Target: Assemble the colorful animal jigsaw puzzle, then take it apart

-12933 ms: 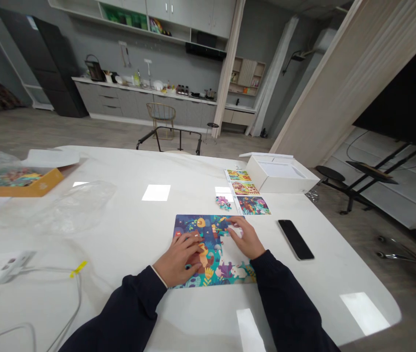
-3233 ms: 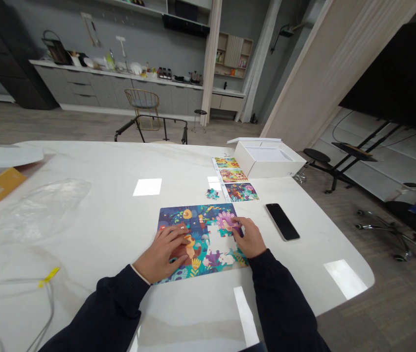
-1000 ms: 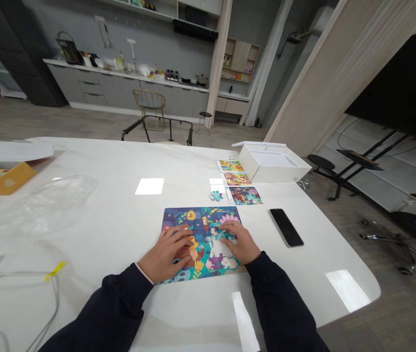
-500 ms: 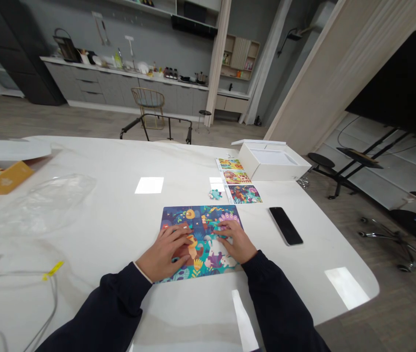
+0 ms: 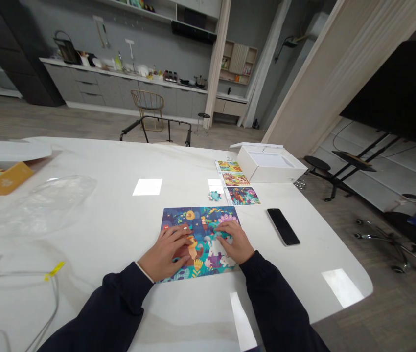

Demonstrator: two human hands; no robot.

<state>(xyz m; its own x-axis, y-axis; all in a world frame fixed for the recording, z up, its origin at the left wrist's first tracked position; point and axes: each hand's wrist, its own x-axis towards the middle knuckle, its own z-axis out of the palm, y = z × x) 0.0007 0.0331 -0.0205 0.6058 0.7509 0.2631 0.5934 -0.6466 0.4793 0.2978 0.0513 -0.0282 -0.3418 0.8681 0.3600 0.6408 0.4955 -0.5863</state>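
Note:
A colourful jigsaw puzzle [image 5: 198,252] with forest animals lies flat on the white table in front of me. My left hand [image 5: 166,250] rests on its left part, palm down, fingers stretched out and apart. On the upper right part lies my right hand [image 5: 235,240], its fingertips touching the picture and its thumb apart from them. My hands cover parts of the puzzle, and I cannot make out a loose piece under the right fingers. Just beyond the puzzle's top edge sits a small teal puzzle piece or cluster of pieces [image 5: 214,196].
Picture cards [image 5: 243,195] lie beyond the puzzle, beside an open white box [image 5: 272,164]. A black phone [image 5: 283,227] is to the right. At the left are a crumpled clear plastic bag [image 5: 46,203], an orange box [image 5: 8,181] and a white cable [image 5: 56,293] with a yellow tag.
Both hands stay in nearly the same places on the puzzle. The right fingers have shifted very slightly, and the camera view has turned a little.

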